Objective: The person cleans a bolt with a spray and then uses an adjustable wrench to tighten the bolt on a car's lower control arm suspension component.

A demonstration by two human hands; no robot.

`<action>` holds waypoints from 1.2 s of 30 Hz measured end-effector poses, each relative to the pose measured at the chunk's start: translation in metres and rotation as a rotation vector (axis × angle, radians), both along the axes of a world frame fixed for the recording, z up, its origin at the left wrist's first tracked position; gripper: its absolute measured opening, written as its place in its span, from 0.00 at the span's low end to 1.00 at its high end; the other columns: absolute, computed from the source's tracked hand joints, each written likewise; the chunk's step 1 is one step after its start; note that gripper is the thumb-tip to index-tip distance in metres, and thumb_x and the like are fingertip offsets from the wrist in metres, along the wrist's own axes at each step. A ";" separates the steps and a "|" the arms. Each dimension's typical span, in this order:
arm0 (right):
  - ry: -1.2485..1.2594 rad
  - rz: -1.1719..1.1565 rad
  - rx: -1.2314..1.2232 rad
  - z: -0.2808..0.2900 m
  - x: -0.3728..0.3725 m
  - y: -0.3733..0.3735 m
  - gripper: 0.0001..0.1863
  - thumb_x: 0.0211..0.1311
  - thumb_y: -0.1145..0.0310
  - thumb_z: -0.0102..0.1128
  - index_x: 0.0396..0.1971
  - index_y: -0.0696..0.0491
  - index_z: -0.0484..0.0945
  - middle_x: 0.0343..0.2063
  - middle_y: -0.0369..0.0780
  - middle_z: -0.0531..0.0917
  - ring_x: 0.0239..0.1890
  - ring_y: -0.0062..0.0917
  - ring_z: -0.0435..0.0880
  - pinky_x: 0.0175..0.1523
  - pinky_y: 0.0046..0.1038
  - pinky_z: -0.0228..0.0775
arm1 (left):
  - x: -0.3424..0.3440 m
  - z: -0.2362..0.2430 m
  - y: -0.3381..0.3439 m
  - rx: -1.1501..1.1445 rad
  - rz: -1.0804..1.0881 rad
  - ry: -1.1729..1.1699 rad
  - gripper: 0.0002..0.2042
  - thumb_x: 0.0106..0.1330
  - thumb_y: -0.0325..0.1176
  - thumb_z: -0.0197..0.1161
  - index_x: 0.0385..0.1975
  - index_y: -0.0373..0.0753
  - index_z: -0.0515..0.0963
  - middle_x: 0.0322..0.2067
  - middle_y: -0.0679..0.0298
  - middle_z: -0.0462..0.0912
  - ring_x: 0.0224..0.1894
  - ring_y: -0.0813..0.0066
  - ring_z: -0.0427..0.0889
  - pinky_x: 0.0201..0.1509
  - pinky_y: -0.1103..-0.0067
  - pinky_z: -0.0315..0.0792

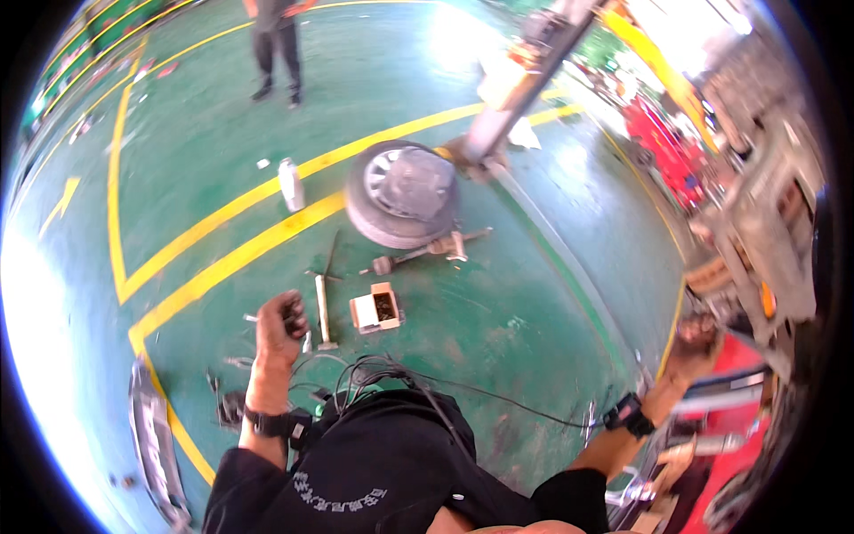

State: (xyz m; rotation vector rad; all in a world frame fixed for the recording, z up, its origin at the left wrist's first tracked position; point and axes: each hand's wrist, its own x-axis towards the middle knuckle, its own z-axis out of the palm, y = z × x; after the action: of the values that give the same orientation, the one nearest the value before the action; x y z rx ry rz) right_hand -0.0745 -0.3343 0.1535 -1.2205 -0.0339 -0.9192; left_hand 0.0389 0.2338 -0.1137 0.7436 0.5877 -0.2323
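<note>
Above the black shirt [382,467] I see the left hand [283,325] raised over the green floor [507,356], its fingers curled partway in, though I can't tell whether they hold anything; the right hand [696,335] reaches out against or just beside a brown metal assembly [754,240] at the far right, fingers bent, their grip too blurred to tell; past the left hand lie a hammer [322,310] and an open box [377,309] with dark contents; beyond rest a wheel [381,182] and a pale bottle [291,185]; farthest, another person [277,44] stands.
</note>
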 end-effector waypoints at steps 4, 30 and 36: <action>-0.049 -0.081 0.063 -0.008 0.006 -0.007 0.17 0.64 0.51 0.55 0.30 0.51 0.77 0.27 0.35 0.76 0.24 0.21 0.65 0.28 0.23 0.57 | -0.002 -0.006 0.007 0.033 0.051 0.051 0.10 0.61 0.36 0.59 0.21 0.47 0.66 0.16 0.73 0.59 0.15 0.81 0.57 0.14 0.84 0.49; 0.095 0.336 -0.011 0.000 -0.011 -0.026 0.22 0.68 0.54 0.39 0.17 0.52 0.66 0.24 0.37 0.67 0.25 0.23 0.59 0.31 0.23 0.53 | 0.009 -0.003 -0.022 -0.049 -0.110 -0.065 0.06 0.68 0.35 0.53 0.31 0.41 0.73 0.20 0.71 0.68 0.16 0.84 0.64 0.12 0.87 0.55; 0.042 0.100 0.104 0.017 0.010 0.011 0.21 0.69 0.51 0.41 0.23 0.53 0.66 0.17 0.34 0.65 0.21 0.21 0.58 0.28 0.22 0.52 | 0.010 -0.002 -0.024 -0.046 -0.101 -0.071 0.07 0.68 0.35 0.53 0.31 0.41 0.73 0.20 0.71 0.68 0.16 0.83 0.64 0.12 0.86 0.55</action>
State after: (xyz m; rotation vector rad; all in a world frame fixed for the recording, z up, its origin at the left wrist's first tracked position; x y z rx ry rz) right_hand -0.0641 -0.3230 0.1702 -1.1312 -0.0135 -0.7984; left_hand 0.0492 0.2098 -0.1153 0.7353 0.4761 -0.3107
